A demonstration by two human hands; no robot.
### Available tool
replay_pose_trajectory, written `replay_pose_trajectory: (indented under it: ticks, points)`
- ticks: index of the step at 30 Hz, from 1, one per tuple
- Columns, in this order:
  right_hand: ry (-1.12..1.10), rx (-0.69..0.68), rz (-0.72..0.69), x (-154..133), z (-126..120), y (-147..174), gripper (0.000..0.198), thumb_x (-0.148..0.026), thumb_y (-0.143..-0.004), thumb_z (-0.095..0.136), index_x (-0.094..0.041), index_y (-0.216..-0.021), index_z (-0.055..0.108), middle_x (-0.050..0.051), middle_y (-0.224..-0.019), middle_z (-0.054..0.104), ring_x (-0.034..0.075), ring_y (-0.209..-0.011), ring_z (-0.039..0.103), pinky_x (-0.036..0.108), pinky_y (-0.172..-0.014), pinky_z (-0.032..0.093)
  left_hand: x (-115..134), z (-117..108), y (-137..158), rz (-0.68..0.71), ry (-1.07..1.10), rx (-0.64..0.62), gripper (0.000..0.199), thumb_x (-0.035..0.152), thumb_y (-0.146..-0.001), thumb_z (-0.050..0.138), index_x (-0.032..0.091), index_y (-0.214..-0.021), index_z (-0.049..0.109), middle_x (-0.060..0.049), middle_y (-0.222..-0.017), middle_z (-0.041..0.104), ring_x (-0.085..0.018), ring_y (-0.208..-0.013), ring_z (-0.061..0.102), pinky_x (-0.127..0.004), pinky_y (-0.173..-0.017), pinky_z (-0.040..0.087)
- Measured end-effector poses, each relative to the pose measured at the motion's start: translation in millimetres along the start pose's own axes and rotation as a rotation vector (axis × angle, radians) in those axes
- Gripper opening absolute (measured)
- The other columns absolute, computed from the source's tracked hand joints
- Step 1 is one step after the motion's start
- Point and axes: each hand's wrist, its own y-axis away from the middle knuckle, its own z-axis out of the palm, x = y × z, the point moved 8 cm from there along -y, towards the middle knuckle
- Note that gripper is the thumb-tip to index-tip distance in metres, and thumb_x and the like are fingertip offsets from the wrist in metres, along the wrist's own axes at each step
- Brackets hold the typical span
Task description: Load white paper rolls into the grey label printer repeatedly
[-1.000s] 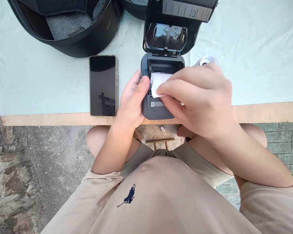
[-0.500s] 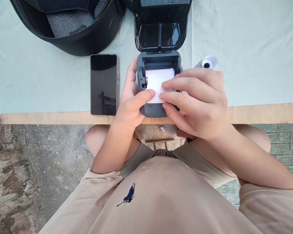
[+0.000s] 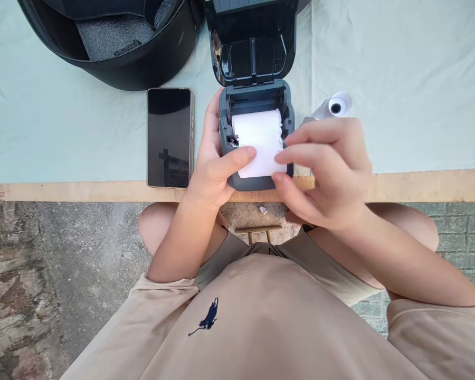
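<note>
A dark grey label printer point(image 3: 257, 183) stands at the table's front edge with its black lid point(image 3: 253, 47) raised. In its bay lies a white paper roll point(image 3: 259, 126), the loose end drawn over the front lip. My left hand point(image 3: 217, 163) is wrapped round the printer's left side, its thumb pressing on the paper. At the right edge of the paper is my right hand point(image 3: 326, 169), slightly blurred, with thumb and fingers apart and the fingertips beside or just touching the sheet. Part of the printer's right side is hidden behind these fingers.
Left of the printer lies a dark-screened phone point(image 3: 169, 138). A black zipped case point(image 3: 150, 63) with grey foam stands open at the back left. Another white paper roll point(image 3: 336, 105) lies to the right on the pale cloth point(image 3: 411, 95), partly behind my right hand.
The paper end now reaches further over the printer's front lip. The printer and lid have turned and shifted slightly left. My right fingers have moved right, off the middle of the paper.
</note>
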Motion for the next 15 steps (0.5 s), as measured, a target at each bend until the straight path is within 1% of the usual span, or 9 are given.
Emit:
replay_pose_trajectory:
  ticks: [3, 5, 6, 9, 12, 14, 15]
  points:
    - [-0.056, -0.035, 0.188, 11, 3, 3, 0.028, -0.022, -0.079, 0.056, -0.022, -0.106, 0.048, 0.008, -0.096, 0.047, 0.016, -0.085, 0.053, 0.031, -0.058, 0.052, 3, 4, 2, -0.007, 0.000, -0.014, 0.076, 0.028, -0.052, 0.078, 0.038, -0.119, 0.044, 0.002, -0.117, 0.061, -0.027, -0.106, 0.061, -0.042, -0.078, 0.057]
    - [-0.083, -0.085, 0.266, 16, 8, 4, 0.036, -0.026, -0.080, 0.056, -0.023, -0.114, 0.043, 0.011, -0.108, 0.046, 0.018, -0.095, 0.052, 0.027, -0.051, 0.050, 5, 7, 3, -0.001, -0.011, -0.028, 0.083, 0.031, -0.050, 0.080, 0.036, -0.123, 0.039, 0.000, -0.121, 0.058, -0.029, -0.112, 0.059, -0.043, -0.084, 0.055]
    - [-0.094, -0.120, 0.295, 17, 10, 5, 0.041, -0.027, -0.080, 0.056, -0.023, -0.118, 0.040, 0.012, -0.115, 0.045, 0.020, -0.102, 0.052, 0.026, -0.052, 0.052, 5, 8, 3, -0.004, -0.018, -0.038, 0.088, 0.032, -0.049, 0.081, 0.036, -0.125, 0.036, -0.001, -0.123, 0.057, -0.029, -0.114, 0.058, -0.043, -0.087, 0.054]
    - [-0.112, -0.214, 0.356, 20, 17, 9, 0.053, -0.028, -0.082, 0.055, -0.026, -0.128, 0.030, 0.011, -0.131, 0.044, 0.024, -0.122, 0.047, 0.031, -0.067, 0.058, 6, 9, 2, 0.015, -0.011, -0.054, 0.096, 0.033, -0.045, 0.081, 0.037, -0.127, 0.030, -0.003, -0.126, 0.054, -0.031, -0.115, 0.057, -0.044, -0.089, 0.053]
    - [-0.203, -0.279, 0.391, 22, 24, 12, 0.061, -0.028, -0.084, 0.053, -0.030, -0.136, 0.020, 0.009, -0.141, 0.037, 0.025, -0.128, 0.045, 0.037, -0.082, 0.059, 6, 7, 0, 0.068, 0.016, -0.094, 0.096, 0.028, -0.043, 0.078, 0.037, -0.126, 0.030, -0.005, -0.128, 0.051, -0.031, -0.115, 0.057, -0.045, -0.084, 0.056]
    - [-0.333, -0.309, 0.427, 24, 29, 15, 0.062, -0.027, -0.086, 0.050, -0.032, -0.138, 0.016, 0.007, -0.147, 0.029, 0.023, -0.131, 0.042, 0.038, -0.086, 0.059, 5, 5, -2, 0.108, 0.015, -0.136, 0.099, 0.027, -0.041, 0.078, 0.037, -0.127, 0.030, -0.005, -0.129, 0.051, -0.031, -0.116, 0.057, -0.045, -0.086, 0.056]
    - [-0.407, -0.316, 0.451, 25, 31, 16, 0.062, -0.027, -0.087, 0.049, -0.034, -0.139, 0.015, 0.006, -0.149, 0.024, 0.022, -0.132, 0.041, 0.035, -0.084, 0.060, 3, 3, -3, 0.122, 0.007, -0.146, 0.102, 0.027, -0.040, 0.079, 0.037, -0.128, 0.030, -0.004, -0.130, 0.051, -0.031, -0.117, 0.056, -0.045, -0.089, 0.055]
